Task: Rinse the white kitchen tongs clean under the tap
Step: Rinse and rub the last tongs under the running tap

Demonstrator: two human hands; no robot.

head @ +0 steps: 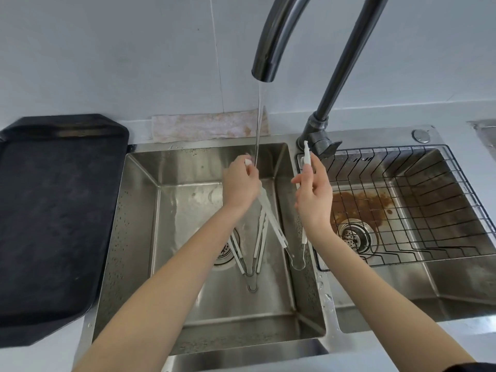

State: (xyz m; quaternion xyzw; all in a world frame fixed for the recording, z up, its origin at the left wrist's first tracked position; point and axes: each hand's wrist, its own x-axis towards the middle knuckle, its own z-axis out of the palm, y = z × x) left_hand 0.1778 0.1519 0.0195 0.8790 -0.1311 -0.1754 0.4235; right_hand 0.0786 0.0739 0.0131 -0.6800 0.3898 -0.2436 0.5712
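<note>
Over the left basin of the double stainless-steel sink (139, 210), the left hand (240, 185) has its fingers curled shut around one arm of a pair of long white plastic kitchen tongs (271, 218), the white tip poking out just above the knuckles, right beside the thin stream of water (258, 124). The right hand (312, 194) pinches the other white arm between thumb and forefinger, its remaining fingers spread loose, with that tip standing upright above the hand. From both grips the arms run down toward the viewer and meet at a wire loop low over the basin's right wall. A second pair of white tongs (251, 253) lies flat on the basin floor, beside the drain. The water falls from a dark curved metal tap (268, 49). A black wire rack (418, 200) sits in the stained right basin; a black tray (53, 210) rests on the counter at left, and a pinkish cloth (209, 127) lies behind the sink.
</note>
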